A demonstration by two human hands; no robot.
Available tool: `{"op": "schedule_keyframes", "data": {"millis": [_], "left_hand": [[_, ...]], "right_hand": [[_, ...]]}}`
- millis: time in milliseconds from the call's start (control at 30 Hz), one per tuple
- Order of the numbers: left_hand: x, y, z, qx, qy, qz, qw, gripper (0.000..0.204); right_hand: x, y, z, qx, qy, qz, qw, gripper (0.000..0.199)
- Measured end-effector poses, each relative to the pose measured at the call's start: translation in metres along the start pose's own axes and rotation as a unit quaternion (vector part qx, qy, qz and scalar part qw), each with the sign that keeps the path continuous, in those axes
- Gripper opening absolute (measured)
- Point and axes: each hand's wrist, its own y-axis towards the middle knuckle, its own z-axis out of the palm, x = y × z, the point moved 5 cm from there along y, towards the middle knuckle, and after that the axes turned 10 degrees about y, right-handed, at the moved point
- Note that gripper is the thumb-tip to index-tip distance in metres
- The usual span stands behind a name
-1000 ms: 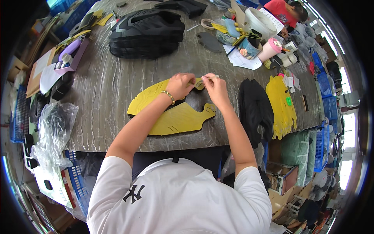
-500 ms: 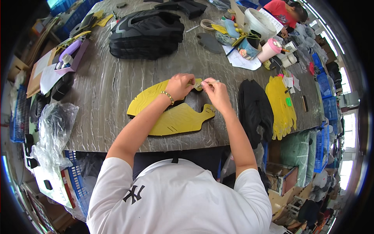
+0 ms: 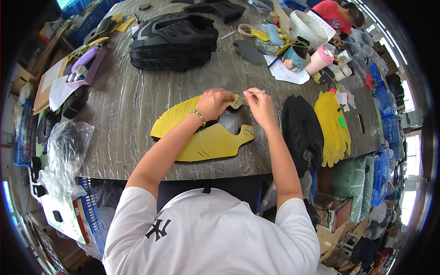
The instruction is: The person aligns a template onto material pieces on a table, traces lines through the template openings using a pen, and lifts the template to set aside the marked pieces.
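A yellow U-shaped template point(image 3: 211, 143) lies flat on a black piece of the same outline, whose dark edge shows beneath it. My left hand point(image 3: 214, 103), with a beaded bracelet at the wrist, grips the template's far arm near its right tip, thumb and fingers closed together. My right hand point(image 3: 260, 106) pinches a thin, pale pen-like stick point(image 3: 259, 93) just right of that tip, apart from the template. The end of the stick is too small to make out. The gap between the template's two arms is partly covered by my left hand.
Dark shoe uppers point(image 3: 174, 43) are stacked at the far left. Black pieces point(image 3: 300, 128) and yellow pieces point(image 3: 327, 123) lie to the right. A pink-lidded cup point(image 3: 319, 59), a white bucket point(image 3: 308, 27) and tools crowd the far right; a person point(image 3: 332, 16) sits beyond. Clear plastic point(image 3: 68, 146) hangs at left.
My right hand has moved slightly right, away from the template's tip, with the stick in it. My left hand has stayed on the template.
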Motion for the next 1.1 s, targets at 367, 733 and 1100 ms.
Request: {"op": "schedule_keyframes", "data": {"millis": [367, 733, 1100], "left_hand": [[-0.006, 0.001, 0.002, 0.003, 0.022, 0.000, 1.000, 0.019], [-0.081, -0.041, -0.019, -0.026, 0.051, 0.023, 0.998, 0.020], [-0.115, -0.084, 0.011, -0.058, 0.101, -0.033, 0.993, 0.023]], "right_hand": [[0.002, -0.012, -0.005, 0.004, -0.033, 0.013, 0.999, 0.022], [0.038, -0.084, -0.060, -0.068, 0.003, 0.032, 0.997, 0.021], [0.032, -0.115, -0.038, -0.044, -0.003, 0.006, 0.999, 0.018]]}}
